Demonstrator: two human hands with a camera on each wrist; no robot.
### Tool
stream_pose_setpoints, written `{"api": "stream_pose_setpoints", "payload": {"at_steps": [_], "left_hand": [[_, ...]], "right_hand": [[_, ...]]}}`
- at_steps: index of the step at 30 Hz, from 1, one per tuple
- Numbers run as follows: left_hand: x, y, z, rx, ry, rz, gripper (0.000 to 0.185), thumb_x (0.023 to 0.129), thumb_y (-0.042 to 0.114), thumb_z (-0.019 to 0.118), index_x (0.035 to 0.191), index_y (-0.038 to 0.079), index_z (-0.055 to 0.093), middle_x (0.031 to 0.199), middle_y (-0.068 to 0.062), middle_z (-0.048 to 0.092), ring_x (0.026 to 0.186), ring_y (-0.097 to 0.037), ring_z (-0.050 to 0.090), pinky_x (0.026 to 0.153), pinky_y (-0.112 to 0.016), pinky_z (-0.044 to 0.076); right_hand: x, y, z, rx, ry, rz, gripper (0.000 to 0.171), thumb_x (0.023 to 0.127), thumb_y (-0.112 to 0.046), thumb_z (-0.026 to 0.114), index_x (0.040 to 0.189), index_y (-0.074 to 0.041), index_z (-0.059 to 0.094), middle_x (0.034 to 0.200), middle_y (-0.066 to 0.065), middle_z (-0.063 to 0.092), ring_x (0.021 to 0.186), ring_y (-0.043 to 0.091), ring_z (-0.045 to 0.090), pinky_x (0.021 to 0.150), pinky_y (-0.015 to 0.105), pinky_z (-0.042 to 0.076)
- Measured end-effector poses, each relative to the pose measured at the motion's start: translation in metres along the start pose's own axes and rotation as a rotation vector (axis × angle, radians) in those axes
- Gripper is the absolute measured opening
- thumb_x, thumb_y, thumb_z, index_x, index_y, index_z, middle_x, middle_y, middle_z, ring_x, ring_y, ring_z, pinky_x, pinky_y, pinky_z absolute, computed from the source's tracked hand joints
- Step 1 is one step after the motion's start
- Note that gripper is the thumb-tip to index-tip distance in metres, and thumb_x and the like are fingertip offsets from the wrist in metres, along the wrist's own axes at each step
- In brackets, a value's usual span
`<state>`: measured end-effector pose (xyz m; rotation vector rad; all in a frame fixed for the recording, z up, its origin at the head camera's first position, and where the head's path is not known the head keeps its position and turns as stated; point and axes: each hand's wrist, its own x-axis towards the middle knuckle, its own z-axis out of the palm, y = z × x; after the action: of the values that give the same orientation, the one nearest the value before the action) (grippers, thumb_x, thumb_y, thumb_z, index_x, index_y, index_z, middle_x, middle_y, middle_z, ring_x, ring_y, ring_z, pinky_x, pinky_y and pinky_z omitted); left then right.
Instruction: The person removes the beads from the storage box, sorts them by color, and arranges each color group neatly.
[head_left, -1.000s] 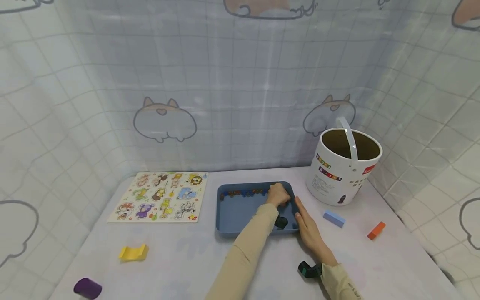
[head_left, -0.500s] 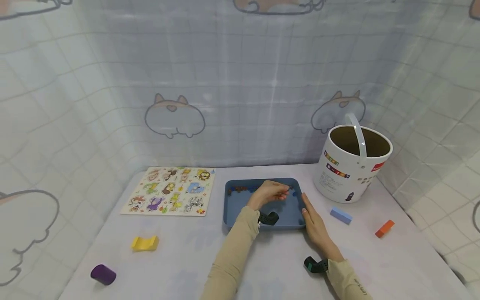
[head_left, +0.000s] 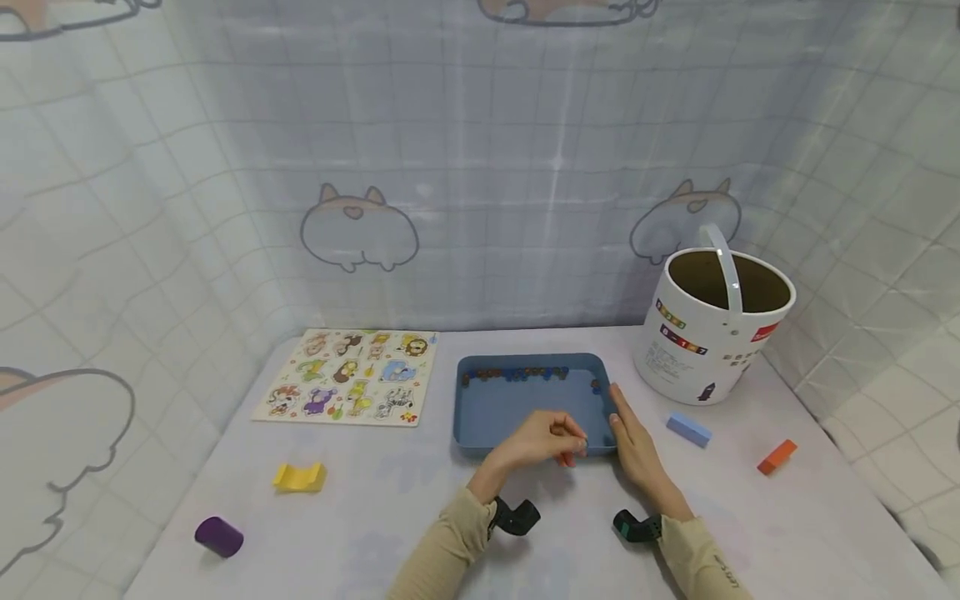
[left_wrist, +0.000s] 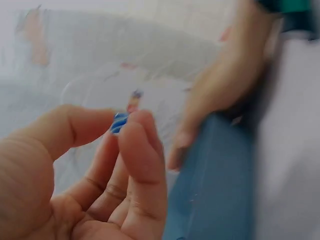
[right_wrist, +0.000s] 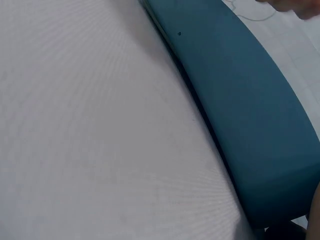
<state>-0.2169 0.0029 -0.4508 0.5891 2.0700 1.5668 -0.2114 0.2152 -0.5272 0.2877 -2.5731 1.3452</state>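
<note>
A blue tray [head_left: 510, 410] lies on the white table, with a row of small beads [head_left: 517, 373] along its far wall. My left hand [head_left: 576, 447] hovers over the tray's near edge and pinches a small blue striped bead [left_wrist: 119, 122] between thumb and fingertips. My right hand [head_left: 632, 429] rests with straight fingers against the tray's right side, and the left wrist view shows the right hand [left_wrist: 220, 95] blurred beside the tray wall [left_wrist: 220, 190]. The right wrist view shows only the tray's outer wall [right_wrist: 240, 85] and bare table.
An animal puzzle board [head_left: 348, 387] lies left of the tray. A yellow block [head_left: 298, 477] and a purple cylinder [head_left: 219, 536] sit front left. A white bucket [head_left: 716, 333] stands back right, with a light blue block [head_left: 688, 428] and an orange block [head_left: 776, 456] nearby.
My left hand has drawn back from the tray's far right corner to its near edge, now pinching a bead. The right hand has stayed at the tray's right side.
</note>
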Motion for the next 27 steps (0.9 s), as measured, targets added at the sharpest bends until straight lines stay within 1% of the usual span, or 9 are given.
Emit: {"api": "stream_pose_setpoints", "payload": {"at_steps": [3, 7, 9, 13, 16, 19, 22, 25, 27], "left_hand": [[-0.010, -0.007, 0.016, 0.119, -0.025, -0.001, 0.007, 0.090, 0.012, 0.068, 0.091, 0.006, 0.069, 0.079, -0.011, 0.072, 0.055, -0.011, 0.061, 0.059, -0.035, 0.056], [-0.013, -0.016, 0.031, 0.207, -0.011, -0.010, 0.004, 0.087, 0.013, 0.071, 0.086, 0.010, 0.070, 0.066, -0.003, 0.068, 0.047, -0.008, 0.056, 0.047, -0.023, 0.046], [-0.011, -0.021, 0.036, 0.214, -0.003, -0.008, 0.004, 0.086, 0.013, 0.072, 0.085, 0.010, 0.070, 0.062, -0.003, 0.066, 0.045, -0.008, 0.054, 0.044, -0.021, 0.042], [-0.007, -0.029, 0.045, 0.248, 0.026, 0.007, 0.004, 0.085, 0.011, 0.073, 0.084, 0.007, 0.071, 0.056, -0.002, 0.063, 0.041, -0.004, 0.049, 0.042, -0.019, 0.039], [-0.007, -0.031, 0.050, 0.290, 0.057, 0.013, 0.004, 0.083, 0.008, 0.073, 0.083, 0.005, 0.072, 0.055, -0.002, 0.063, 0.039, -0.002, 0.047, 0.041, -0.017, 0.038], [-0.007, -0.030, 0.052, 0.309, 0.073, 0.008, 0.006, 0.083, 0.007, 0.073, 0.087, 0.003, 0.072, 0.056, -0.002, 0.064, 0.038, -0.002, 0.046, 0.041, -0.018, 0.038], [-0.009, -0.024, 0.050, 0.295, 0.070, -0.007, 0.013, 0.086, 0.011, 0.072, 0.097, 0.005, 0.072, 0.057, 0.000, 0.065, 0.038, -0.005, 0.048, 0.041, -0.018, 0.037], [-0.006, -0.013, 0.042, 0.258, 0.077, -0.005, 0.016, 0.091, 0.018, 0.068, 0.103, 0.008, 0.071, 0.061, 0.001, 0.066, 0.041, -0.016, 0.054, 0.041, -0.020, 0.037], [-0.001, -0.004, 0.036, 0.231, 0.098, 0.014, 0.018, 0.094, 0.022, 0.065, 0.105, 0.009, 0.071, 0.064, -0.001, 0.068, 0.046, -0.025, 0.058, 0.041, -0.021, 0.037]], "right_hand": [[0.000, 0.001, -0.003, 0.000, -0.008, 0.006, 0.051, 0.108, -0.026, 0.029, 0.155, -0.010, 0.021, 0.162, 0.013, 0.018, 0.148, 0.039, 0.018, 0.106, 0.001, 0.003], [0.000, 0.001, -0.003, 0.003, -0.009, -0.008, 0.051, 0.108, -0.025, 0.030, 0.155, -0.009, 0.021, 0.162, 0.014, 0.018, 0.148, 0.040, 0.018, 0.104, -0.001, 0.003], [0.000, 0.001, -0.002, 0.008, -0.005, -0.015, 0.050, 0.108, -0.023, 0.031, 0.155, -0.009, 0.022, 0.161, 0.015, 0.019, 0.147, 0.041, 0.019, 0.101, -0.003, 0.003], [0.000, 0.001, -0.001, 0.009, 0.001, -0.017, 0.050, 0.107, -0.022, 0.031, 0.155, -0.009, 0.022, 0.161, 0.016, 0.021, 0.147, 0.041, 0.021, 0.100, -0.004, 0.004], [0.000, 0.001, 0.000, 0.005, 0.006, -0.017, 0.050, 0.108, -0.023, 0.031, 0.155, -0.008, 0.022, 0.161, 0.016, 0.021, 0.147, 0.041, 0.021, 0.100, -0.004, 0.003], [0.000, 0.001, 0.000, 0.007, 0.005, -0.011, 0.050, 0.108, -0.025, 0.031, 0.155, -0.009, 0.022, 0.161, 0.015, 0.021, 0.147, 0.040, 0.021, 0.102, -0.003, 0.004], [-0.001, 0.001, 0.001, 0.006, -0.008, 0.006, 0.051, 0.108, -0.026, 0.030, 0.155, -0.011, 0.021, 0.162, 0.013, 0.020, 0.147, 0.040, 0.021, 0.107, 0.002, 0.006], [-0.001, 0.003, 0.002, -0.003, -0.002, -0.006, 0.050, 0.108, -0.025, 0.030, 0.155, -0.010, 0.022, 0.161, 0.015, 0.020, 0.146, 0.042, 0.022, 0.107, 0.002, 0.007], [0.000, 0.003, 0.002, -0.001, 0.013, -0.024, 0.050, 0.108, -0.023, 0.030, 0.155, -0.008, 0.023, 0.160, 0.017, 0.022, 0.145, 0.043, 0.023, 0.105, 0.000, 0.007]]}}
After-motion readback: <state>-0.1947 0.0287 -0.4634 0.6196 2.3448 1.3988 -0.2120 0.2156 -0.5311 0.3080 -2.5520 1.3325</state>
